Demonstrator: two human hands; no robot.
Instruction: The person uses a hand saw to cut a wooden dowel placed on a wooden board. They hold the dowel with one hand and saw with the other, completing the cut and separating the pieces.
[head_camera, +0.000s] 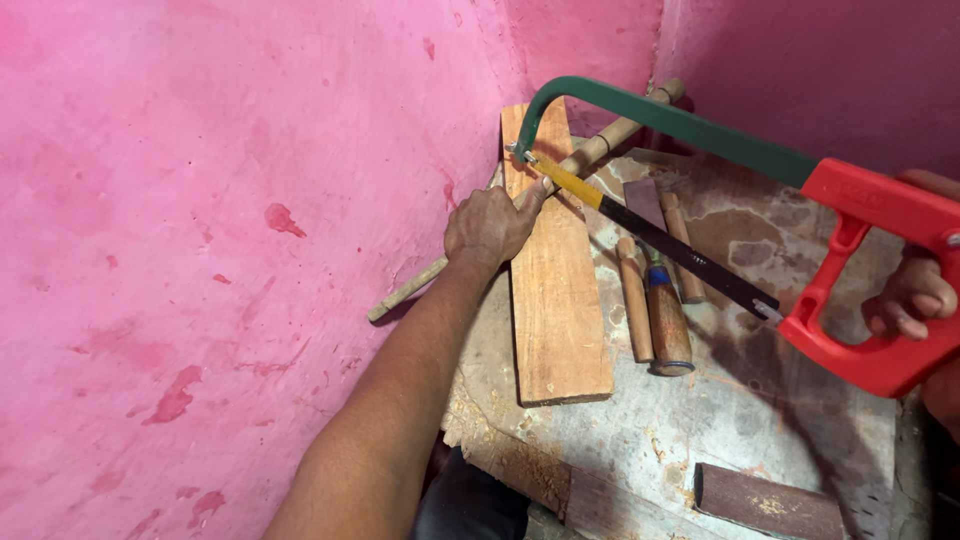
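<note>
My right hand (915, 300) grips the red handle of a hacksaw (700, 130) with a green frame and a black-and-yellow blade. The blade's far end rests across a long bamboo stick (600, 148) near the top of a wooden plank (555, 290). My left hand (490, 225) presses on the stick and the plank's left edge, thumb pointing at the blade's tip. The plank lies lengthwise on a worn workbench (750, 400).
Three wooden-handled tools (660, 300), one with a blue band, lie right of the plank under the blade. A dark wooden block (770, 500) sits at the bench's near edge. Pink walls (200, 200) close in on the left and behind.
</note>
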